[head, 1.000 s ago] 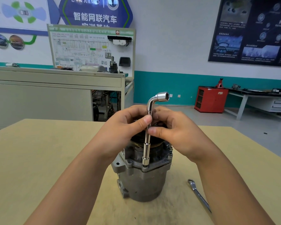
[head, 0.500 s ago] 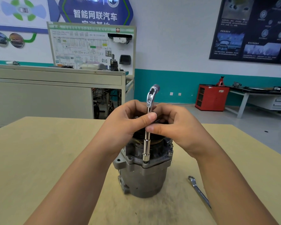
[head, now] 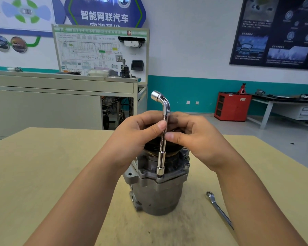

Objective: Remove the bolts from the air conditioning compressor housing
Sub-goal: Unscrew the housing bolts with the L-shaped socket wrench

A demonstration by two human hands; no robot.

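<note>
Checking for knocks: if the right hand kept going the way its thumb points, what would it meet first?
The right hand pinches the socket wrench shaft; beyond that, likely the left hand, though depth is unclear.

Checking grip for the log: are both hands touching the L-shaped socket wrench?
Touching. The head view shows the left hand and right hand pinching the socket wrench by its shaft, thumbs pressed against it from either side.
</note>
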